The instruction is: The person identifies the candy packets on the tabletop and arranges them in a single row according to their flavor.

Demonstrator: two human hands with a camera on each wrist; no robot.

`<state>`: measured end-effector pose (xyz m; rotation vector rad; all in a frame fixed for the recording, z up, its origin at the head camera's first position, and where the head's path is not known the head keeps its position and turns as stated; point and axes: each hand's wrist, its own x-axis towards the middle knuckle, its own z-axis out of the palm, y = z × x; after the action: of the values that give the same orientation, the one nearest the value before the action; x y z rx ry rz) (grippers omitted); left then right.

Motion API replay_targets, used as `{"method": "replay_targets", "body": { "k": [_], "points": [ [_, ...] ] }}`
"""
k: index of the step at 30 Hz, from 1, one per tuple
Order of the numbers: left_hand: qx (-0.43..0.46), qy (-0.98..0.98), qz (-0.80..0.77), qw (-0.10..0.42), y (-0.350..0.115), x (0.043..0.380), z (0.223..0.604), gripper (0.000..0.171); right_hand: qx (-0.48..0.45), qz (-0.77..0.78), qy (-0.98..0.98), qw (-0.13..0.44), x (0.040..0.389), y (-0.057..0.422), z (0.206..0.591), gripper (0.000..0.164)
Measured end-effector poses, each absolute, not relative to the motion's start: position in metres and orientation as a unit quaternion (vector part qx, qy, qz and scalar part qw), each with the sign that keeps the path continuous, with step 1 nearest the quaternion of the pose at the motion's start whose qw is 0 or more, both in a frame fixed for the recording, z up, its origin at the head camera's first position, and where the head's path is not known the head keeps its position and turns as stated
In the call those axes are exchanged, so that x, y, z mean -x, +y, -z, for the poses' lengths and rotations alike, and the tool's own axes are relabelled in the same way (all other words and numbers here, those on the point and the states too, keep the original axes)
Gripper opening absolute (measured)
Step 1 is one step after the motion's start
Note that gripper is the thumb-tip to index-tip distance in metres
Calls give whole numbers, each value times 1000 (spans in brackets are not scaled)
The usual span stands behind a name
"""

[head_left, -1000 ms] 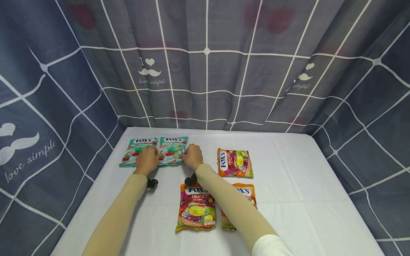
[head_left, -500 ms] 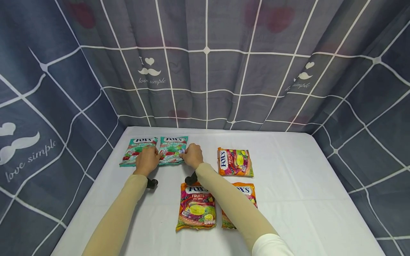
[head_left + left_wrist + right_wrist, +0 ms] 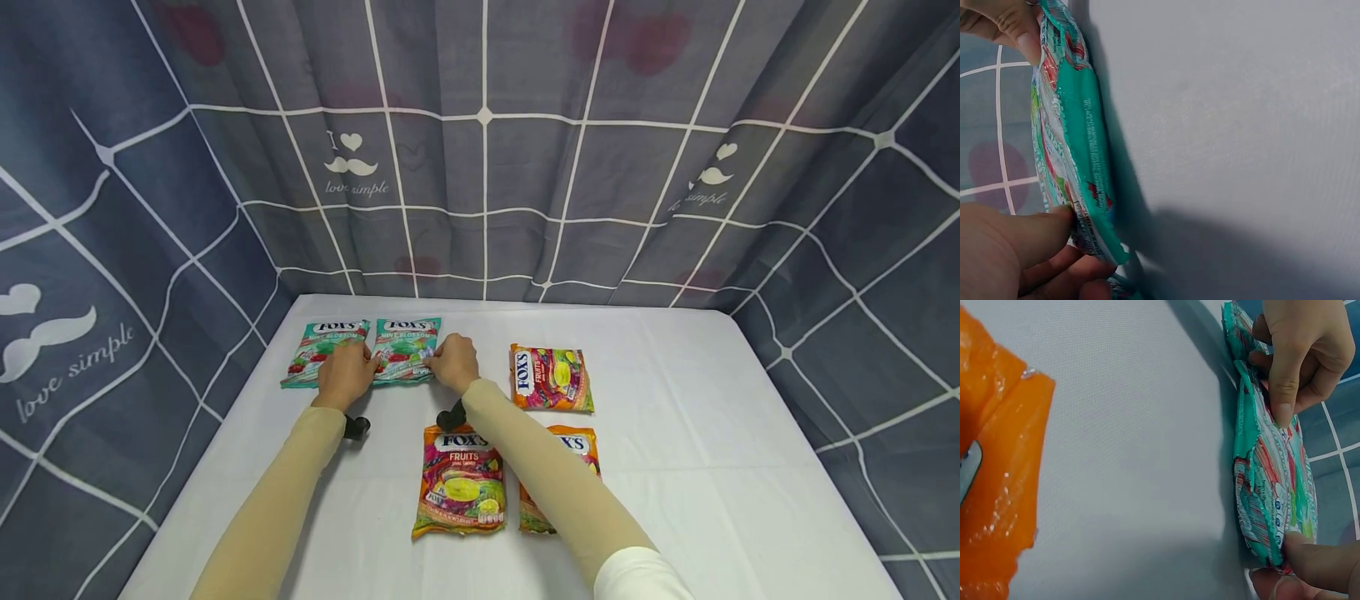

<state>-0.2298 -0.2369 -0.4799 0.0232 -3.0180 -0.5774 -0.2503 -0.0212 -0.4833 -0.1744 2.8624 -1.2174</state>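
Two teal Fox's mint candy bags lie side by side at the far left of the white table, the left one [image 3: 313, 346] partly hidden by my left hand [image 3: 345, 375]. The right-hand bag [image 3: 406, 343] is between my hands. My left thumb and fingers pinch its near left corner, as the left wrist view shows with the thumb [image 3: 1047, 231] on top. At its near right corner my right hand [image 3: 455, 364] pinches the bag, the thumb [image 3: 1310, 553] over the printed face and fingers beneath. Both hands stay low at the table surface.
An orange Fox's fruits candy bag [image 3: 552, 379] lies sideways to the right. Two more orange bags lie nearer, one upright [image 3: 460, 487] and one [image 3: 534, 512] partly under my right forearm. A grey checked curtain [image 3: 525, 167] surrounds the white table [image 3: 690, 467].
Almost nothing differs. My right hand and forearm sit very slightly further right; both hands keep their pinch on the same mint candy bag.
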Motion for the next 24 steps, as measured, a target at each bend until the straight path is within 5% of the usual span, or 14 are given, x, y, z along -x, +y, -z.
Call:
{"method": "replay_targets", "body": {
  "k": [24],
  "points": [
    [107,-947,301,44,-176,216,437,21,131,396,909,8,222,52,440,28]
  ]
}}
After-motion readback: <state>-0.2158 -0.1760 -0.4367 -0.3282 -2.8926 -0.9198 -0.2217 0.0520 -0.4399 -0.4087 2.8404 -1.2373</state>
